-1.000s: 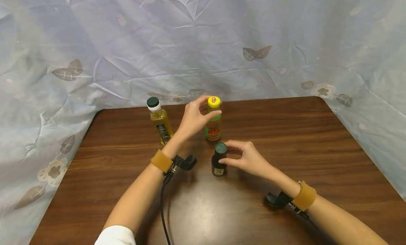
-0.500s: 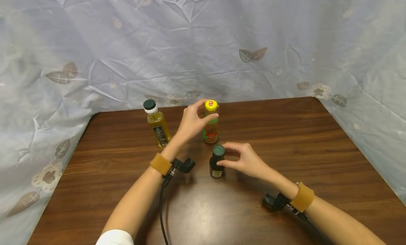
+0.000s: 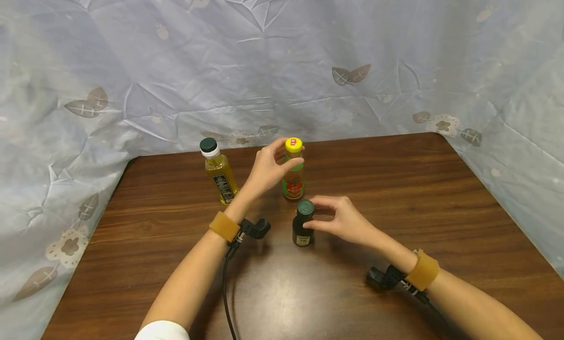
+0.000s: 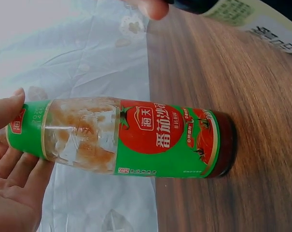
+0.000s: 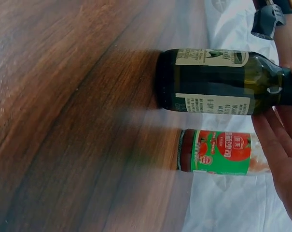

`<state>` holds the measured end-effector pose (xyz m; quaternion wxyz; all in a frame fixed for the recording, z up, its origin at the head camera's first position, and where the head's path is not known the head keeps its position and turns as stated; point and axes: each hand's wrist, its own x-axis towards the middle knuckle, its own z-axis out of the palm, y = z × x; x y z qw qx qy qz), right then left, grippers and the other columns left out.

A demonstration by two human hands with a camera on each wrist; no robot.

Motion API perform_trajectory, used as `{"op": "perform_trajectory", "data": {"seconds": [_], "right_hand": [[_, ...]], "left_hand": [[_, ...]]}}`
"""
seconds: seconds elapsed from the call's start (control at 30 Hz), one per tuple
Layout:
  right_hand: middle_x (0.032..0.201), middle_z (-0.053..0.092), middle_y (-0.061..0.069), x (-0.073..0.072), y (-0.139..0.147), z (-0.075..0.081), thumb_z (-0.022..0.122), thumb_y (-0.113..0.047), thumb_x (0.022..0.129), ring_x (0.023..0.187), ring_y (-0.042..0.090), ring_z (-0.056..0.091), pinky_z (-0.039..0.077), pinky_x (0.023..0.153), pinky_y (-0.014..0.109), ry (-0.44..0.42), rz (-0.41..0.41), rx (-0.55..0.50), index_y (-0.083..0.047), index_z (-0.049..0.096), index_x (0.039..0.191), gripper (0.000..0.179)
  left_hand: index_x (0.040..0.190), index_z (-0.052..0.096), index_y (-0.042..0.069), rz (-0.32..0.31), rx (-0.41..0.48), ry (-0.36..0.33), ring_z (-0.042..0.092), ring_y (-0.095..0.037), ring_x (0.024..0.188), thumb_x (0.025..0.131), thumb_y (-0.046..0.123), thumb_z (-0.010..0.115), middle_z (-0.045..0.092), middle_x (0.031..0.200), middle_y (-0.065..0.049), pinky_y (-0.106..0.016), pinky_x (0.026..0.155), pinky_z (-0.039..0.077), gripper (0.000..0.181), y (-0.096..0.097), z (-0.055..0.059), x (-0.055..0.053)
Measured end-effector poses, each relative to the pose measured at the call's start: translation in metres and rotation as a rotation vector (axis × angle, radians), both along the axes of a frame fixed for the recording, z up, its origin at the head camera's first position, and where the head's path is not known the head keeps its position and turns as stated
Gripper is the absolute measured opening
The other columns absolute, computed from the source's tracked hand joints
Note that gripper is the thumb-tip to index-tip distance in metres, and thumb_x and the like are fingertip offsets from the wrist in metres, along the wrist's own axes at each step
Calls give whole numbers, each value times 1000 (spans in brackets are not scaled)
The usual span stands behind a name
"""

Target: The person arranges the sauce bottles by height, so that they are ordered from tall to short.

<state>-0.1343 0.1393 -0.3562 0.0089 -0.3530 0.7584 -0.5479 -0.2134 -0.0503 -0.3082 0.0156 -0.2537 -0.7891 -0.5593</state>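
Note:
My left hand (image 3: 270,168) holds the neck of a glass ketchup bottle (image 3: 293,188) between thumb and fingers. This bottle has a yellow cap and stands upright on the table; its green label with a red tomato (image 4: 162,135) shows in the left wrist view, and sauce smears the inside. Closer to me, my right hand (image 3: 343,221) grips a small dark glass bottle (image 3: 302,236) by its neck, below the dark green cap. In the right wrist view two pale printed labels (image 5: 215,104) show on that bottle. Both bottle bases appear to rest on the wood.
A bottle of yellow oil (image 3: 222,178) with a dark green cap stands left of my left hand, partly behind the forearm. A patterned pale cloth (image 3: 273,61) hangs behind the brown wooden table (image 3: 418,183). A black cable (image 3: 225,291) trails from the left wrist camera.
The view has shifted slightly. Both hands keep their hold on the two bottles, which stay where they were on the table.

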Motion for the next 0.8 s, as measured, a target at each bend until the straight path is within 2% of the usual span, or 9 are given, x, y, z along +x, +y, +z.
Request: {"op": "perform_trajectory", "data": {"seconds": [0.2, 0.37, 0.47, 0.6, 0.8], "right_hand": [[101, 65, 15, -5, 14, 0, 71, 5, 76, 94, 24, 64, 53, 83, 38, -43, -1, -2, 2, 63, 104, 30], [104, 66, 14, -10, 30, 5, 70, 2, 77, 95, 22, 63, 53, 83, 37, -36, -38, 36, 0, 63, 107, 30], [104, 66, 11, -15, 42, 9, 70, 1, 78, 95, 20, 63, 53, 82, 35, -27, -75, 59, -3, 63, 108, 31], [104, 66, 11, -27, 60, 14, 69, 1, 79, 93, 25, 64, 55, 78, 31, -15, -131, 72, -2, 63, 109, 30], [103, 66, 15, -47, 84, 17, 69, 0, 80, 90, 29, 64, 55, 72, 25, 11, -253, 94, 0, 64, 108, 28]], "left_hand": [[124, 51, -1, -4, -3, 4, 55, -26, 112, 84, 7, 67, 61, 116, -15, -33, 97, 44, 44, 1, -1, 0], [124, 51, -1, 6, 0, -2, 55, -26, 113, 84, 8, 67, 60, 117, -16, -32, 97, 44, 45, 0, -1, -1], [124, 51, 0, 3, 8, 1, 55, -25, 112, 84, 9, 67, 61, 117, -15, -32, 97, 44, 44, -1, -2, -1], [123, 52, 1, -2, 20, 5, 56, -23, 112, 84, 9, 67, 61, 116, -13, -32, 96, 44, 43, -2, -3, -2], [123, 52, -1, -17, 38, -6, 55, -24, 112, 84, 6, 67, 61, 116, -15, -30, 97, 44, 43, 0, -4, -2]]}}
